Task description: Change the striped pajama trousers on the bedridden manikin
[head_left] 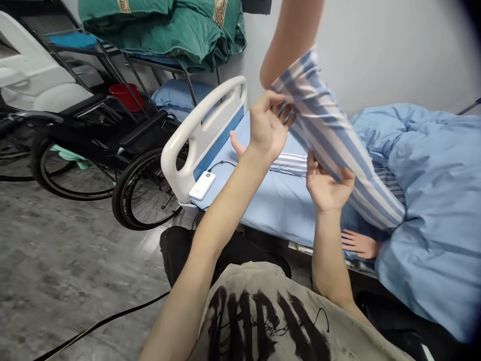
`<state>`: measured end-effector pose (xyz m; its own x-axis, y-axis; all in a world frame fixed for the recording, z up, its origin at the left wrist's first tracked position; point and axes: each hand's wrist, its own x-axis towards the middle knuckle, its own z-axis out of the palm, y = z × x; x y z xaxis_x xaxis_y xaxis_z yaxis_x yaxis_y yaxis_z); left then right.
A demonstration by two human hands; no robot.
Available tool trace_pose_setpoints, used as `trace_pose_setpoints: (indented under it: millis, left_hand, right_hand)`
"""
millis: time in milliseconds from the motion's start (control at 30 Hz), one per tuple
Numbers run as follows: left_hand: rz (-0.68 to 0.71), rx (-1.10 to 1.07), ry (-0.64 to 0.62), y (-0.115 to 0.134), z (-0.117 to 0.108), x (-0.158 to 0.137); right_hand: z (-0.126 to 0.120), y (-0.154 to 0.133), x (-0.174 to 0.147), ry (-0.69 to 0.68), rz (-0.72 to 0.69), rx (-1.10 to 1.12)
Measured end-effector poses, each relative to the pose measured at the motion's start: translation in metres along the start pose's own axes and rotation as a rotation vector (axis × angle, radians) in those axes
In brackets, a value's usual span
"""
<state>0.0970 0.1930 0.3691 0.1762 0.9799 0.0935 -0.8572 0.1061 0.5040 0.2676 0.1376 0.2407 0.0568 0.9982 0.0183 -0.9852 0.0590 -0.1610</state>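
A raised leg [330, 130] in blue-and-white striped trousers slants up from the bed, its bare foot [293, 40] at the top of the view. Whether it belongs to a person or a manikin I cannot tell. My left hand [268, 123] has its fingers curled against the underside of the leg near the ankle. Lower down, my right hand [328, 188] cups the calf from beneath, palm up; its fingertips are partly hidden by the cloth. The other striped leg [289, 164] lies on the mattress, its foot [237, 145] behind my left forearm.
A white bed end board [205, 133] stands left, with a white power bank [203, 185] and cable beside it. A blue quilt [432, 200] covers the right side; a hand [361, 244] shows below it. Wheelchairs [145, 185] stand left. A black cable [101, 323] crosses the floor.
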Motion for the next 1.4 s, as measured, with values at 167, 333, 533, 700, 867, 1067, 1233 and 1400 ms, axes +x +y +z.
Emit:
trace_pose_setpoints:
  millis: [167,333,533,700,867,1067,1233,1400]
  left_hand:
    - [0.040,0.016,-0.019,-0.002,0.006,-0.010]
    - [0.071,-0.094,0.121,-0.007,-0.081,-0.010]
    - [0.019,-0.170,0.363,-0.035,-0.220,0.007]
    - [-0.076,-0.156,0.653,-0.068,-0.289,-0.005]
    - [-0.109,-0.149,0.733,-0.088,-0.323,-0.017]
    - [-0.063,-0.106,0.621,-0.066,-0.287,-0.003]
    - [0.047,-0.029,0.268,-0.029,-0.202,0.010]
    - [0.088,0.020,-0.012,-0.011,-0.113,0.016]
  right_hand:
    - [0.004,-0.003,-0.007,-0.015,-0.026,0.022]
    - [-0.037,0.035,0.006,0.119,0.070,-0.135]
    - [-0.115,0.086,0.032,0.372,0.192,-0.187]
    - [-0.174,0.107,0.029,0.533,0.253,-0.222]
    - [-0.202,0.110,0.020,0.555,0.255,-0.253]
    - [-0.175,0.101,0.028,0.467,0.237,-0.192]
    - [-0.105,0.080,0.029,0.223,0.184,-0.116]
    - [-0.037,0.043,0.020,0.058,0.100,-0.132]
